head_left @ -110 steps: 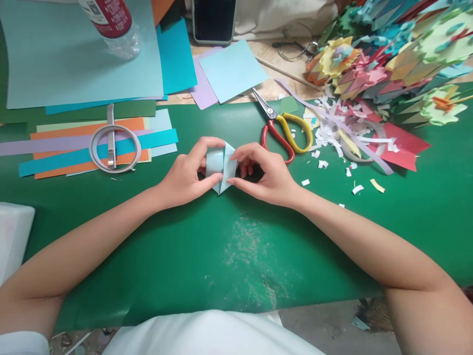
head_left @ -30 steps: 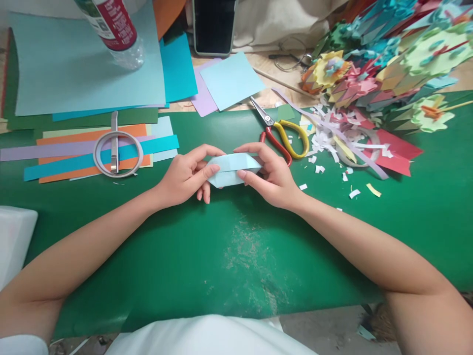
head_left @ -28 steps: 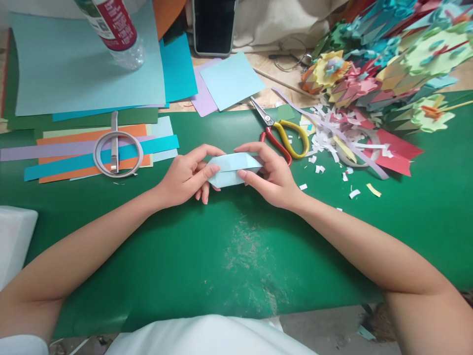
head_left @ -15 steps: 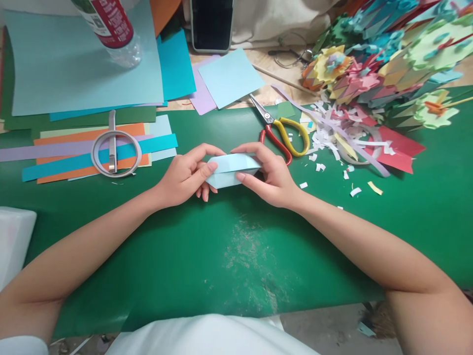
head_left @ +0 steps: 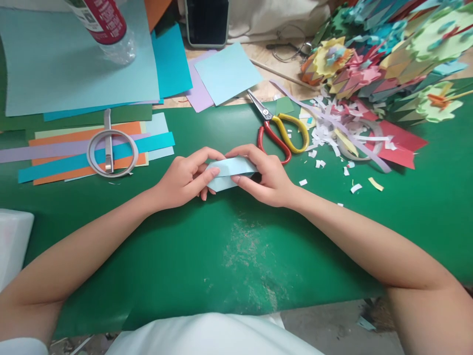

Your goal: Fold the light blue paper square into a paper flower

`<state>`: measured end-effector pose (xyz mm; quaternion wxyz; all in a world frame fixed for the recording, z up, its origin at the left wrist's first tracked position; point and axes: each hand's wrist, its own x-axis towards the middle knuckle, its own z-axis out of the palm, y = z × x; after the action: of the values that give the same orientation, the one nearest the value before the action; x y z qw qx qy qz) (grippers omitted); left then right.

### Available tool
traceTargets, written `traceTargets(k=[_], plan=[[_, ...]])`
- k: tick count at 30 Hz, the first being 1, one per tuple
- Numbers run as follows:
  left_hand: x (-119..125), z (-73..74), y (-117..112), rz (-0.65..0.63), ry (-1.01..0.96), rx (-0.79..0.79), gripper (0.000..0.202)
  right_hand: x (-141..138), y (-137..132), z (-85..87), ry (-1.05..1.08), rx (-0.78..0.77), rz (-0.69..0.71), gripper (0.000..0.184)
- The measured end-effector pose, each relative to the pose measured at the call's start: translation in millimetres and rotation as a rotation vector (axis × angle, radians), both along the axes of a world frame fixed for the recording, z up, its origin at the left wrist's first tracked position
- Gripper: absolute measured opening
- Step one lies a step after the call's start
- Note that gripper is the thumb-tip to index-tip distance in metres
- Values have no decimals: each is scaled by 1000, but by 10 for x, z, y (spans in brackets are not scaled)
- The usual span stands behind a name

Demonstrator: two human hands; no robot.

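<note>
A folded piece of light blue paper (head_left: 229, 171) is held between both hands just above the green mat (head_left: 229, 256). My left hand (head_left: 185, 178) pinches its left end, thumb on top and fingers underneath. My right hand (head_left: 266, 175) grips the right end, with the thumb pressing along the lower edge and the fingers curled over the top. The paper is long and narrow, with a crease running along it.
Red and yellow scissors (head_left: 283, 133) lie just beyond my right hand. Paper scraps (head_left: 332, 143) and a heap of coloured paper flowers (head_left: 384, 59) fill the far right. A tape roll (head_left: 111, 154) rests on coloured strips at left, behind it paper sheets (head_left: 77, 64) and a bottle (head_left: 107, 24).
The paper went from an upright folded shape to a long flat one. In the last second my right thumb has slid left and pressed the lower edge, so the piece looks narrower.
</note>
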<state>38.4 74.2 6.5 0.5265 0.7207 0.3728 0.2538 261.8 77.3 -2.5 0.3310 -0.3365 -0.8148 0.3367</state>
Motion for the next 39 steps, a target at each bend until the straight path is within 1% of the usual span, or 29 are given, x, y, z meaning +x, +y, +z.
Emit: traceTargets(k=[3, 10, 17, 29, 35, 39], plan=[[2, 8, 4, 6, -6, -16, 22, 1, 0, 14, 4, -14, 5, 25], [8, 8, 6, 14, -36, -43, 23, -5, 0, 26, 16, -33, 3, 29], [-1, 1, 6, 28, -42, -45, 25, -2, -1, 32, 34, -54, -11, 21], [-3, -8, 3, 28, -27, -31, 23, 0, 1, 30, 52, -75, -19, 22], [-1, 6, 3, 21, 15, 15, 20, -1, 9, 29, 61, -63, -15, 22], [0, 11, 6, -4, 63, 61, 17, -8, 9, 17, 52, -43, -15, 18]])
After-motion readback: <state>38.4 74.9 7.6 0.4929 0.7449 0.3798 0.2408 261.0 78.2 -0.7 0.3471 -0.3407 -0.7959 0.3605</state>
